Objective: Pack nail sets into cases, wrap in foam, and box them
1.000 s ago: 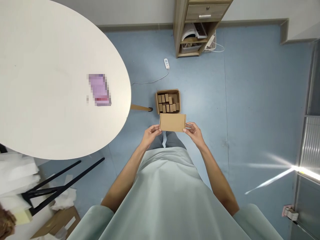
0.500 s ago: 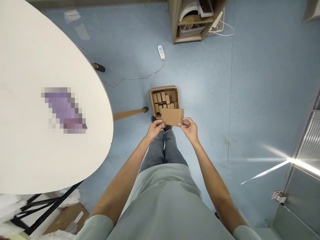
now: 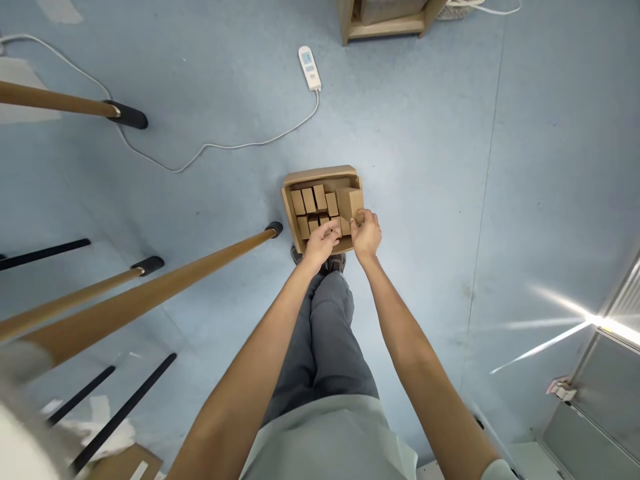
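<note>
An open-topped brown bin (image 3: 320,175) stands on the floor by my feet, with several small cardboard boxes (image 3: 320,197) in it, set side by side. My right hand (image 3: 367,233) is at the bin's right side, its fingers closed on the lower end of a larger cardboard box (image 3: 352,199), which stands on edge inside the right part of the bin. My left hand (image 3: 323,243) is over the front row of small boxes, fingers apart and holding nothing; whether its fingertips touch a box I cannot tell.
Wooden table legs (image 3: 220,257) reach in from the left, one ending close to the bin. A white controller (image 3: 310,69) lies on the floor beyond, with its cable trailing left. A wooden shelf (image 3: 385,28) stands at the far side.
The larger cardboard box, held flat between both hands before, has gone down into the bin's right side. My left hand has come off it. My body has bent lower, and the tabletop has mostly left view.
</note>
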{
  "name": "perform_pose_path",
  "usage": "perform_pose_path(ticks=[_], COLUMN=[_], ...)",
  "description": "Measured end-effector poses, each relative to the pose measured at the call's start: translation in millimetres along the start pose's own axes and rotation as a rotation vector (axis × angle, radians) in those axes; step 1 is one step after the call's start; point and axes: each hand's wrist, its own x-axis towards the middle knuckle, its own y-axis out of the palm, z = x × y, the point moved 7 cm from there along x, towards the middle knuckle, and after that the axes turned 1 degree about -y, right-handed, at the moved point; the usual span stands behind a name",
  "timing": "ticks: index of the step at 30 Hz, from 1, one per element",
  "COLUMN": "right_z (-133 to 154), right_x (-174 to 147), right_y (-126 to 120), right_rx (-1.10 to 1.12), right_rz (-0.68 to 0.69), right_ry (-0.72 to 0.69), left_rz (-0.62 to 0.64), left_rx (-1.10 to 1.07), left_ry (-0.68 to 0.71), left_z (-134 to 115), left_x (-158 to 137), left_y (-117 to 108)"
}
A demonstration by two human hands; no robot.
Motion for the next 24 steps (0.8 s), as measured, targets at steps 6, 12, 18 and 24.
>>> perform_pose_path(ticks=[6, 12, 18, 24], right_z=[-28, -51, -67, -57], right_x=[47, 74, 90, 84], right_y=[73, 132, 171, 170], right_rx=[-0.233, -0.331, -0.362, -0.467], right_rz=[0.048, 0.084, 0.09, 0.238], right_ry=[0.023, 0.055, 0.031, 0.011], left_rz=[-0.003, -0.049, -0.059, -0.086], left_rx=[-0.037, -0.024, -0.003, 0.0], left_ry=[0.034, 0.037, 0.055, 0.035], left_z=[25, 42, 44, 46], left_x=[49, 87, 110, 95], left_y=[-21, -44, -60, -61])
